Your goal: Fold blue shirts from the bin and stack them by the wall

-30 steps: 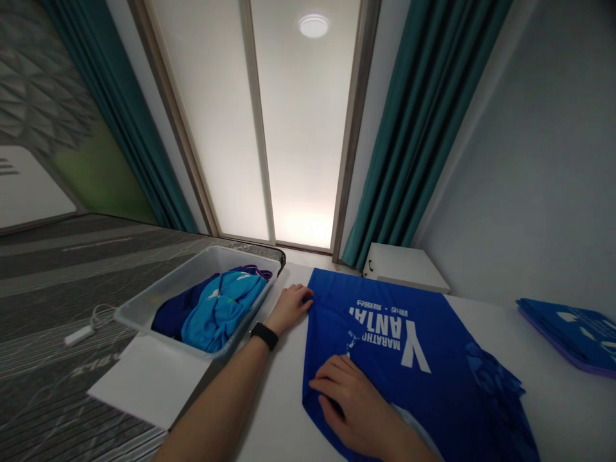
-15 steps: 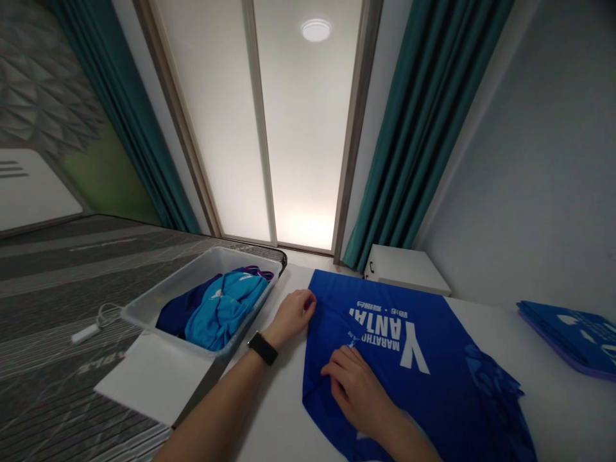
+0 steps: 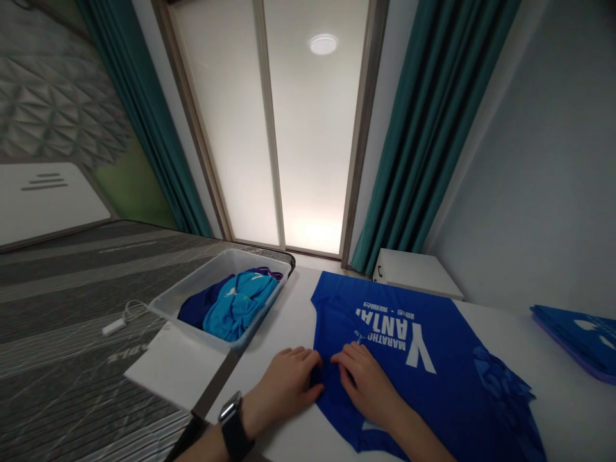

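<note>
A blue T-shirt with white lettering that reads upside down to me lies flat on the white tabletop. At its left edge is my left hand, a dark-banded watch on the wrist. Its fingers curve over the cloth with the thumb held apart below. Just to the right, my right hand rests on the shirt, fingers curled and pinched at the fabric near the left edge. The two hands almost meet. Wrinkled dark cloth shows at the shirt's right end.
Left of the shirt stands a clear plastic bin holding crumpled blue clothes. A folded blue stack lies at the right. Behind the table is a white cabinet. A white plug with cord lies on the grey patterned bed.
My left hand has come down from the shirt's upper left corner to beside my right hand. The left edge lies spread differently, with a notch showing. My right hand has barely moved.
</note>
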A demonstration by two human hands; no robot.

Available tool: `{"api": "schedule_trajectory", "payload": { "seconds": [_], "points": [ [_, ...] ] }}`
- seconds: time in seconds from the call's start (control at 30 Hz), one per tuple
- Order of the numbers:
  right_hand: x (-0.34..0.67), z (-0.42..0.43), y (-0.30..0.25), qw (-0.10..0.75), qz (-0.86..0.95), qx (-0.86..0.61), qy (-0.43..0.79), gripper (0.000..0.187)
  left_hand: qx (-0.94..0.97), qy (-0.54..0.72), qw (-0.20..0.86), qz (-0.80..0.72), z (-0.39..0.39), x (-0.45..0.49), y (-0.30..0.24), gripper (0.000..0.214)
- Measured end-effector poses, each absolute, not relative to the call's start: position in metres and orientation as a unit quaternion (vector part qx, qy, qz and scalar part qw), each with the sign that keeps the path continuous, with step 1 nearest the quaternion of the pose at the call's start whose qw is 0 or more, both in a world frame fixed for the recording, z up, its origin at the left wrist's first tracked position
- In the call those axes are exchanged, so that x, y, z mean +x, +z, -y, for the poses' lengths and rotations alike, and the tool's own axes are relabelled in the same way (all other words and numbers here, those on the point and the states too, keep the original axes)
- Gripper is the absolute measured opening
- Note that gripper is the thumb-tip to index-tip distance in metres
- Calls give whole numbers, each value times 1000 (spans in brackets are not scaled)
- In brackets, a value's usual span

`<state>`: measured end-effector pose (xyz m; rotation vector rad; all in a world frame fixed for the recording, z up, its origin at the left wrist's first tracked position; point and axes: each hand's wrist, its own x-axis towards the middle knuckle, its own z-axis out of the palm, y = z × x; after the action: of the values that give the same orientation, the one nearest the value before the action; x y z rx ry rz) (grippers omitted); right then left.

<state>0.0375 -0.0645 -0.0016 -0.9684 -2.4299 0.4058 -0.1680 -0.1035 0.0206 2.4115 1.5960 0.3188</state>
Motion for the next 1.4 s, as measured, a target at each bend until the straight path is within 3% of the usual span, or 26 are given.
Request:
{"api": "schedule_trajectory", "payload": {
  "seconds": [0.13,0.27,0.47,0.77,0.93,1.07,1.4],
  "points": [
    [37,67,-7,242,892,-360,128,31,816,118,92,-559,108,-167,11,10],
    [38,67,-6,231,898,-356,118,37,792,137,95,-587,115,-168,7,10],
    [39,67,-1,197,908,-355,106,26,788,154,96,-589,122,-174,7,12],
    [41,63,6,221,892,-374,123,25,798,152,76,-579,121,-182,19,15],
    [53,49,7,246,869,-417,102,24,796,222,53,-561,100,-183,18,38],
    [66,36,2,236,854,-459,67,24,809,201,43,-550,81,-178,6,53],
    [77,27,3,177,850,-494,58,25,858,105,30,-502,77,-190,-9,58]
  ]
}}
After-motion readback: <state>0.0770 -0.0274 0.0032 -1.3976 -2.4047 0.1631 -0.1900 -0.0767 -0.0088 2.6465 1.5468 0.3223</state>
